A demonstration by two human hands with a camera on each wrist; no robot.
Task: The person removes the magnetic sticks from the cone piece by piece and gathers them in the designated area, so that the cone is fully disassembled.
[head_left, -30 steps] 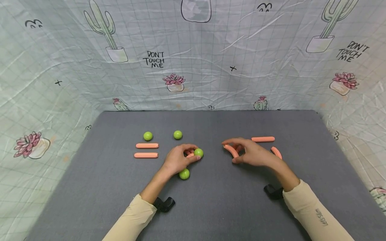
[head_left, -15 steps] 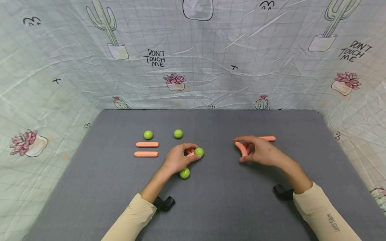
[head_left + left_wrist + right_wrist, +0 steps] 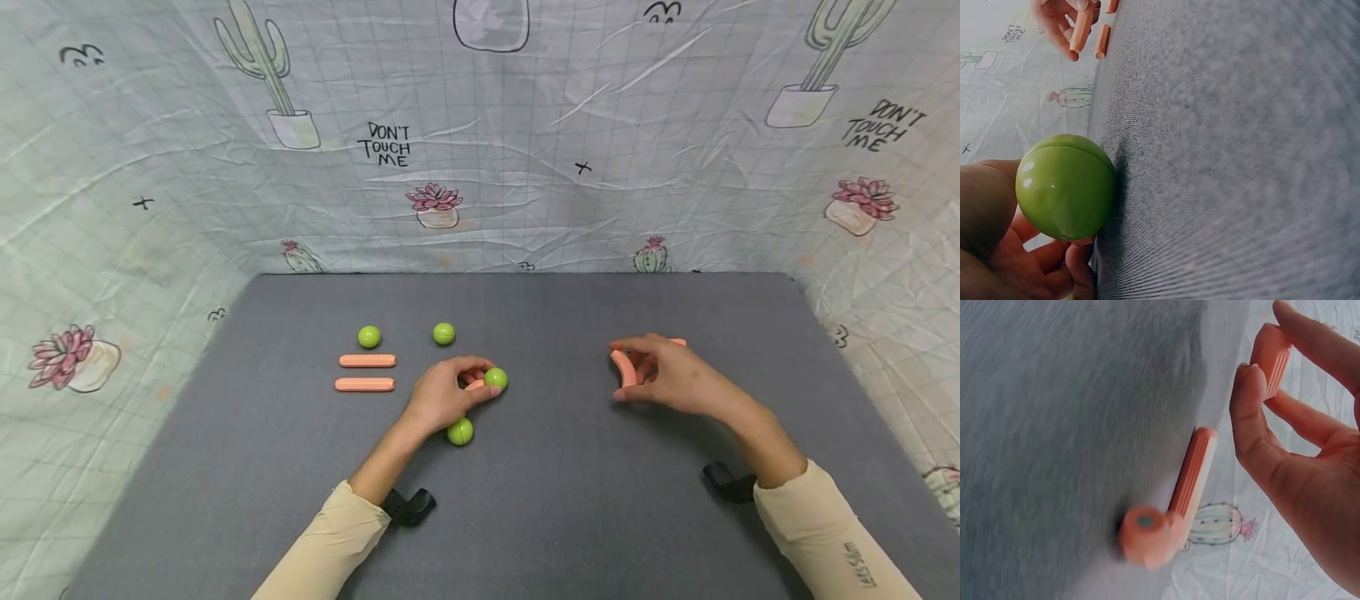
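Observation:
My left hand (image 3: 438, 398) rests low at the middle of the table and grips a short orange stick (image 3: 475, 385), mostly hidden by the fingers. A green ball (image 3: 496, 379) sits at that stick's end, by the thumb and fingertips, and looms large in the left wrist view; whether the two are joined I cannot tell. Another green ball (image 3: 461, 432) lies below this hand. Farther right, my right hand (image 3: 678, 377) pinches a curved orange stick (image 3: 624, 369) between thumb and fingers. Beyond it in the right wrist view lie a straight orange stick (image 3: 1194, 472) and a blurred orange piece (image 3: 1146, 536).
On the left of the grey table (image 3: 555, 517) lie two straight orange sticks, an upper stick (image 3: 367, 361) and a lower stick (image 3: 364, 384). Behind them are a green ball (image 3: 369, 337) and another green ball (image 3: 444, 333). A patterned cloth (image 3: 510, 167) hangs around the table.
My right hand has moved rightward with the curved stick, which has turned more upright. It now covers the loose curved stick and most of the straight one. My left hand stays put.

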